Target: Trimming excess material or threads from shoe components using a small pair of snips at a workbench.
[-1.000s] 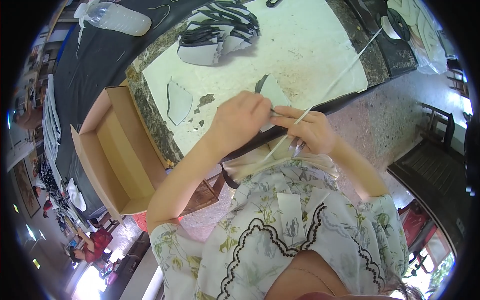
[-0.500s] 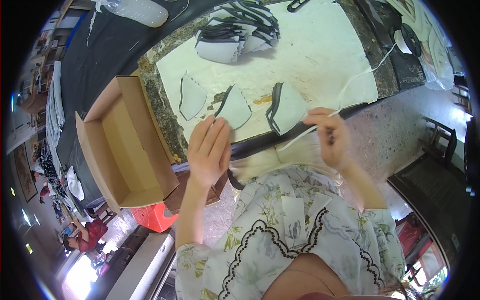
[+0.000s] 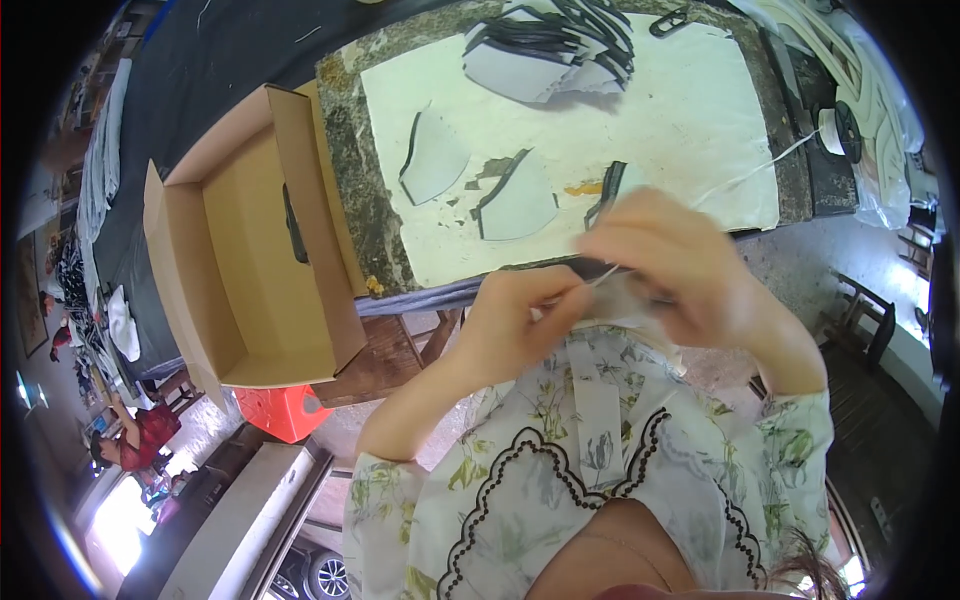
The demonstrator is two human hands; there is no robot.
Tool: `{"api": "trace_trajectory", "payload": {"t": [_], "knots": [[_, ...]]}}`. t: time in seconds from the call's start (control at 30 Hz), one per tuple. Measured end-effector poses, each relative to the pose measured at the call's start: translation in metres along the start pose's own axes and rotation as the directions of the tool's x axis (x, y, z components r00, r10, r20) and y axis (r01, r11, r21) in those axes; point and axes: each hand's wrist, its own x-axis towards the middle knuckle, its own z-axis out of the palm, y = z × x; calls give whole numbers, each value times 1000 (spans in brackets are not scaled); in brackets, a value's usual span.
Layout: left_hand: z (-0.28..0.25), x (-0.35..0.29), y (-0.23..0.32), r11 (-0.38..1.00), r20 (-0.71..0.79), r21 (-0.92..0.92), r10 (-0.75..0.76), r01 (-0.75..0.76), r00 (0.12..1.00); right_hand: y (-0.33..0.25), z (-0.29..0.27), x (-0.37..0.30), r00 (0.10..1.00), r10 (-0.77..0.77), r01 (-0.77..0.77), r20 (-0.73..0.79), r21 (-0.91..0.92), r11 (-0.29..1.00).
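In front of my body, at the table's near edge, my left hand (image 3: 525, 322) is closed, its thumb and forefinger pinching the narrow white tape (image 3: 607, 273). My right hand (image 3: 675, 262) is right beside it, curled and blurred by motion, with the tape running into it; a small dark thing shows in its palm but cannot be made out. Three pale, dark-edged fabric pieces lie in a row: a left one (image 3: 437, 158), a middle one (image 3: 520, 203) and a right one (image 3: 612, 183), partly hidden behind my right hand.
A heap of similar pieces (image 3: 545, 70) lies at the back of the white sheet (image 3: 690, 120). An open cardboard box (image 3: 255, 250) stands left, above a red stool (image 3: 283, 412). A tape spool (image 3: 845, 132) and a black clip-like tool (image 3: 668, 22) are at the right.
My left hand has left the middle fabric piece and come right and nearer to my body, now gripping the tape. My right hand has come close to it. The view has shifted.
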Motion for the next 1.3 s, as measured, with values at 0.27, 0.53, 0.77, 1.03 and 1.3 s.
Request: {"api": "trace_trajectory", "payload": {"t": [0.27, 0.53, 0.77, 1.03, 1.3], "knots": [[-46, -14, -27, 961, -418, -242, 23, -136, 908, 33, 42, 46, 732, 348, -553, 585, 213, 806], [-15, 1, -79, 520, -370, 848, 722, -105, 585, 62, 63, 79, 617, 579, -759, 534, 208, 617], [-11, 5, -79, 504, -358, 862, 683, -57, 637, 83, 71, 53, 588, 570, -759, 574, 147, 634], [-12, 4, -77, 539, -379, 841, 648, -47, 661, 75, 74, 55, 596, 620, -743, 511, 59, 666], [-14, 15, -71, 495, -360, 869, 627, 4, 691, 75, 70, 57, 619, 574, -703, 536, 53, 709]]}}
